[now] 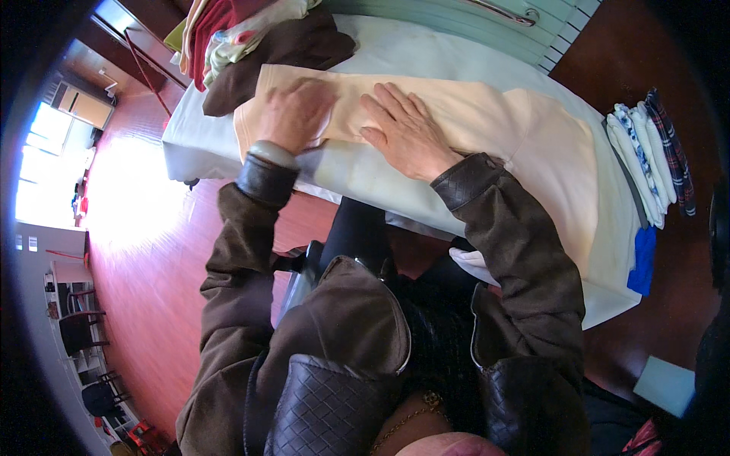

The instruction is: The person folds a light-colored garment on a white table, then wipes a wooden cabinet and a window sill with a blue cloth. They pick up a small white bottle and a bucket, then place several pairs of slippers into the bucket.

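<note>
A pale peach garment [547, 145] lies spread along a bed or table covered with a white cloth. Its narrow end is at the left, and its wider part hangs towards the front right edge. My right hand [405, 131] rests flat, palm down, near its middle, fingers slightly apart. My left hand [299, 114] is over the narrow end, blurred and with curled fingers; whether it pinches the fabric is hidden.
A dark brown cloth [285, 54] and a heap of red and light clothes [228, 34] sit at the back left. Several folded garments [644, 159] line the right edge, above a blue cloth [643, 259]. Behind the white cover [399, 40] stands a pale green panel [433, 23] with a metal handle.
</note>
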A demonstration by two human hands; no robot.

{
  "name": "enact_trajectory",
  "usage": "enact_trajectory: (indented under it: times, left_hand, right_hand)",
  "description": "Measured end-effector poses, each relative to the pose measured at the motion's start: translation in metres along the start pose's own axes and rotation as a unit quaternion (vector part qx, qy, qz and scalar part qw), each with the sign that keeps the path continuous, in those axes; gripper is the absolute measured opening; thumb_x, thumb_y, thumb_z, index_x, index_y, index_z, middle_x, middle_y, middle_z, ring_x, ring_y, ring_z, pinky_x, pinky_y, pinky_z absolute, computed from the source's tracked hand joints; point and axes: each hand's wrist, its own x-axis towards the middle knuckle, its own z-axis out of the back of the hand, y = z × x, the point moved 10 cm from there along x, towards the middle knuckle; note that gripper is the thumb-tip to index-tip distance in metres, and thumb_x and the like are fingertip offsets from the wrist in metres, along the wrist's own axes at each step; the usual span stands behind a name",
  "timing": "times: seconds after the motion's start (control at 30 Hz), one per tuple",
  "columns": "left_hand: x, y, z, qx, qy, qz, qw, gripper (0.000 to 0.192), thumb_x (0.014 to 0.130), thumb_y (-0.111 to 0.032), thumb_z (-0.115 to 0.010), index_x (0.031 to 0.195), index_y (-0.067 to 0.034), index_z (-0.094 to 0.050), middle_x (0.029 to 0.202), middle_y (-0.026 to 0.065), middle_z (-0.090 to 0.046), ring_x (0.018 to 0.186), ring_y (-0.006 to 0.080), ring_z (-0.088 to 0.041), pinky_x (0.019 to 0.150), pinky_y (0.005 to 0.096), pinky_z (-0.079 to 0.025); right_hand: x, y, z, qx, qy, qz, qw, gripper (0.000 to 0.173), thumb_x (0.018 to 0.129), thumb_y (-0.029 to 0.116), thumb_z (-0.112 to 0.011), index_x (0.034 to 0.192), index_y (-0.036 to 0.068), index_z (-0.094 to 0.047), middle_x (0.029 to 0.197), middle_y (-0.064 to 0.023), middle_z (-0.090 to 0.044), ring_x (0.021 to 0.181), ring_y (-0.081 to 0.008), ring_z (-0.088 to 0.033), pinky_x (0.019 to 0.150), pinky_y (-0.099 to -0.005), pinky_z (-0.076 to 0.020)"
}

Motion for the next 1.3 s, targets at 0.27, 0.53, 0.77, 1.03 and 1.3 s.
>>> enact_trajectory:
  times: [0.27, 0.53, 0.77, 1.03, 1.3]
  left_hand:
    - [-0.01, 0.041, 0.022, 0.217, 0.072, 0.095, 0.969, 0.055, 0.074, -0.062, -0.068, 0.101, -0.015, -0.072, 0.099, 0.003, -0.061, 0.101, 0.0234, -0.054, 0.081, 0.0448, -0.036]
    - [-0.009, 0.09, 0.02, 0.081, 0.19, 0.16, 0.965, 0.036, 0.078, -0.042, -0.071, 0.1, -0.013, -0.073, 0.092, 0.0099, -0.066, 0.091, 0.0303, -0.064, 0.077, 0.0455, -0.049]
    - [0.007, 0.073, 0.049, 0.065, -0.028, -0.028, 0.997, 0.024, 0.079, -0.021, -0.07, 0.102, -0.016, -0.071, 0.112, 0.003, -0.064, 0.098, 0.0277, -0.064, 0.083, 0.0379, -0.052]
    - [0.021, 0.083, 0.024, 0.062, 0.118, -0.007, 0.991, 0.031, 0.079, -0.029, -0.071, 0.107, -0.016, -0.072, 0.11, 0.0081, -0.064, 0.095, 0.0311, -0.063, 0.084, 0.0404, -0.051]
    - [0.023, 0.085, 0.051, -0.363, 0.165, 0.108, 0.911, 0.027, 0.074, -0.028, -0.08, 0.085, -0.005, -0.074, 0.063, 0.0004, -0.059, 0.062, 0.0097, -0.054, 0.062, 0.0278, -0.045]
  right_hand:
    - [0.014, 0.008, -0.018, -0.039, 0.082, -0.05, 0.995, 0.065, 0.101, 0.05, -0.033, 0.152, 0.011, -0.023, 0.158, -0.0169, -0.017, 0.147, -0.0345, -0.011, 0.115, -0.0589, -0.0115]
    - [0.014, 0.013, -0.014, -0.042, 0.05, -0.051, 0.997, 0.06, 0.1, 0.051, -0.034, 0.152, 0.022, -0.027, 0.158, -0.0148, -0.018, 0.147, -0.035, -0.011, 0.108, -0.0705, -0.0119]
    - [0.015, 0.015, -0.009, -0.041, 0.039, -0.049, 0.997, 0.058, 0.1, 0.052, -0.034, 0.15, 0.022, -0.03, 0.157, -0.0164, -0.02, 0.146, -0.0363, -0.013, 0.107, -0.0711, -0.0129]
    - [0.013, 0.016, -0.009, -0.049, 0.04, -0.042, 0.997, 0.058, 0.1, 0.052, -0.034, 0.15, 0.021, -0.031, 0.156, -0.0176, -0.023, 0.146, -0.0364, -0.014, 0.107, -0.0708, -0.0147]
    - [0.009, 0.018, 0.003, -0.013, -0.017, 0.001, 1.0, 0.062, 0.098, 0.054, -0.039, 0.15, 0.021, -0.032, 0.158, -0.0135, -0.022, 0.146, -0.0322, -0.017, 0.109, -0.0665, -0.016]
